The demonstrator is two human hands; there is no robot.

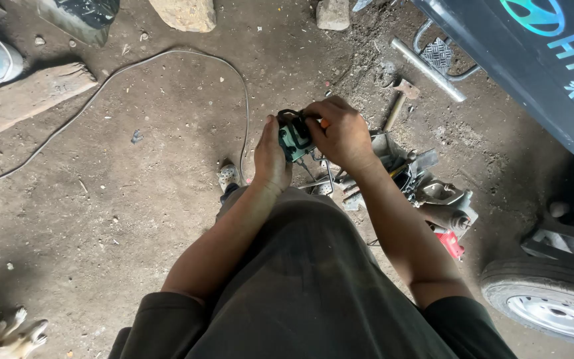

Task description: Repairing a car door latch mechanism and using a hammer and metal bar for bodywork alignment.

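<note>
I stand over a dirt floor and hold a small green and black power tool (pixel 295 137) in front of me with both hands. My left hand (pixel 270 159) cups it from below and the left side. From the right and above, my right hand (pixel 341 131) wraps over it, and an orange tip shows by the fingers. A grey cable (pixel 167 56) runs from the tool in a loop across the ground to the left. Most of the tool's body is hidden by my fingers.
A pile of hand tools (pixel 420 179) with a hammer (pixel 398 100) lies on the ground to the right. A dark vehicle body (pixel 539 73) and its wheel (pixel 553 299) stand at right. A plank (pixel 21 100), stones (pixel 184 13) and an animal's paws (pixel 11 336) lie to the left.
</note>
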